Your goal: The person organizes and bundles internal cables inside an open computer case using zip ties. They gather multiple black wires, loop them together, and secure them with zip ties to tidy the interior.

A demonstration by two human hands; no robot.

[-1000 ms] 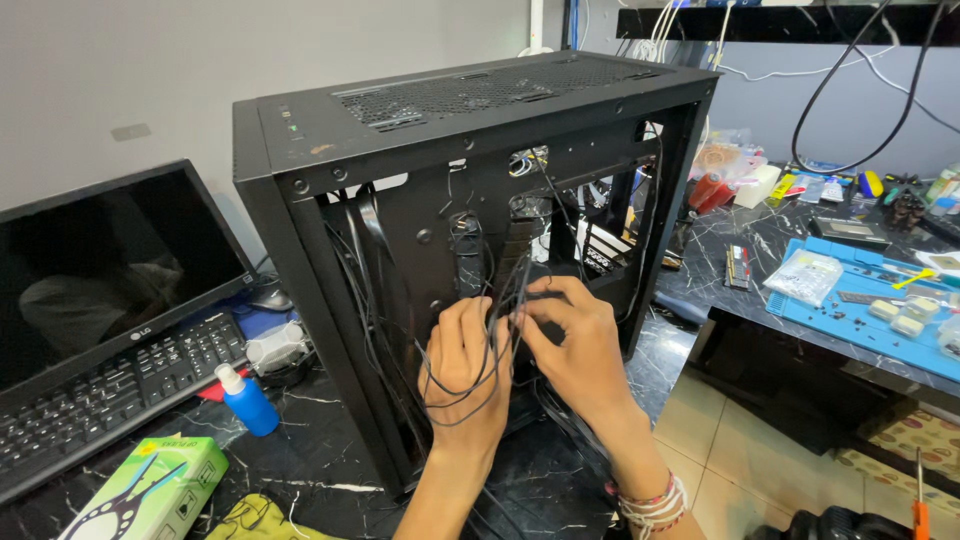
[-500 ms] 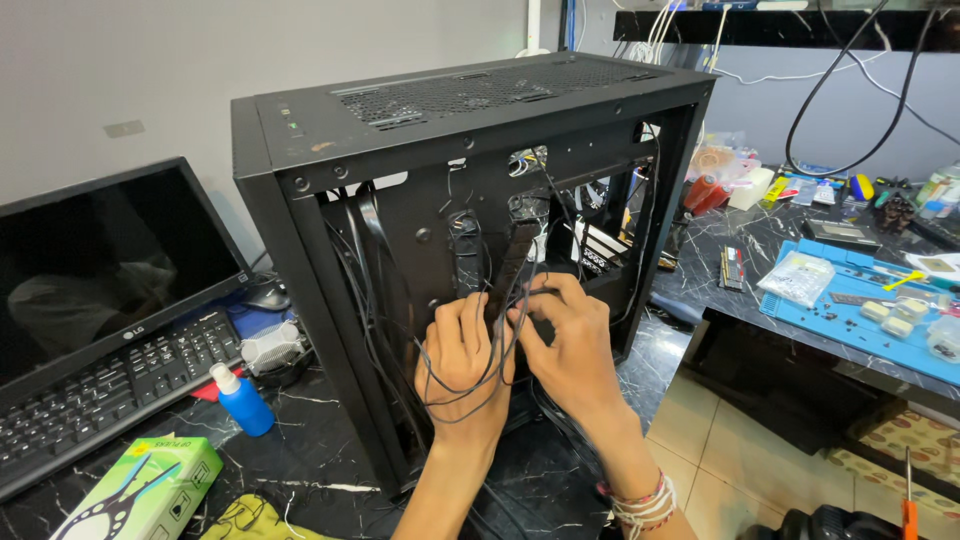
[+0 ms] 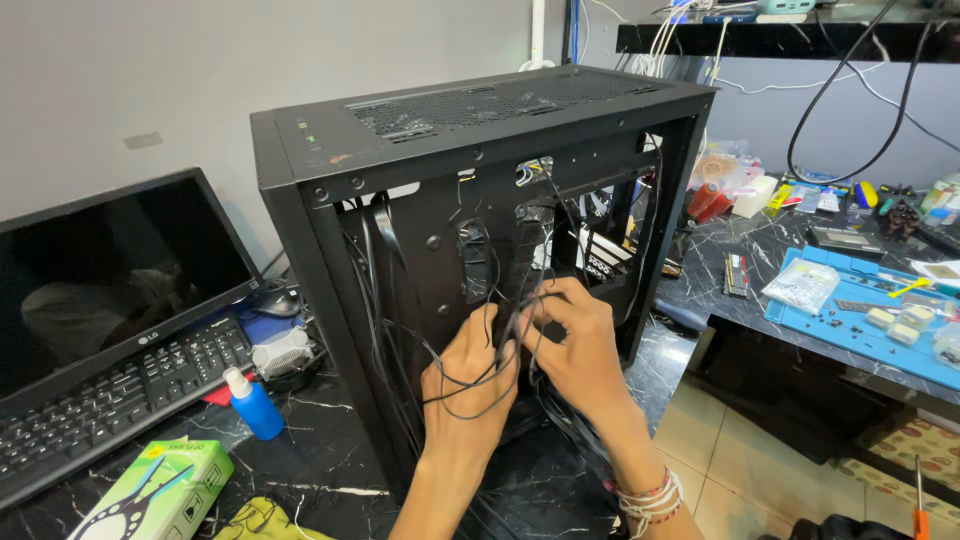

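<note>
1. Setting: a computer repair workshop or technician's bench, indoors.
2. An open black tower case (image 3: 480, 250) stands on a dark marbled worktop (image 3: 330, 470), side panel off, loose black cables (image 3: 470, 385) hanging out of its frame.
3. Beside it sit a monitor (image 3: 110, 270) and a black keyboard (image 3: 100, 415), both pushed against the wall.
4. Right-hand bench: a blue work mat (image 3: 850, 320) strewn with screws and small parts, a memory stick (image 3: 737, 275), bagged components (image 3: 800, 285).
5. A shelf (image 3: 790, 35) above carries tangled wires that hang down the wall.
6. Small blue squeeze bottle (image 3: 250, 402) and a green carton (image 3: 155, 490) near the worktop's front edge.
7. Tiled floor visible between the benches.
</note>
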